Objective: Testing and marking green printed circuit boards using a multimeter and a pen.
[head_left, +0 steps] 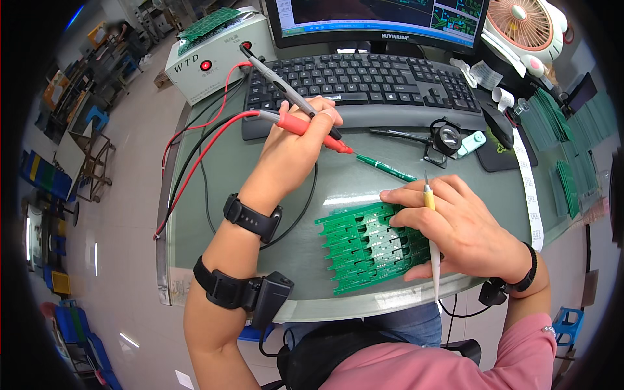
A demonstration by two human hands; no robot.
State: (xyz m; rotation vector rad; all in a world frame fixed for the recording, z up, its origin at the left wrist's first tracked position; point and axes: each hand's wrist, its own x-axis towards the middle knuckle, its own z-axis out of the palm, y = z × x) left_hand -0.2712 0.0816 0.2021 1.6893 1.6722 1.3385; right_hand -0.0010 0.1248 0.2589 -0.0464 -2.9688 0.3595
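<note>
My left hand is closed around a red-sleeved test probe on a red lead and a grey-and-black pen-shaped tool. The probe's red tip reaches close to a green pen lying on the table. My right hand keeps a slim yellow-and-white tool with a thin metal point between its fingers, point facing away from me. The same hand's fingertips and thumb rest on a panel of green circuit boards near the table's front edge, covering its right part.
Behind my hands stand a black keyboard and a monitor. A white box with red terminals is at the back left, its leads looping down. To the right lie a loupe, a mouse, a paper strip and stacked green boards.
</note>
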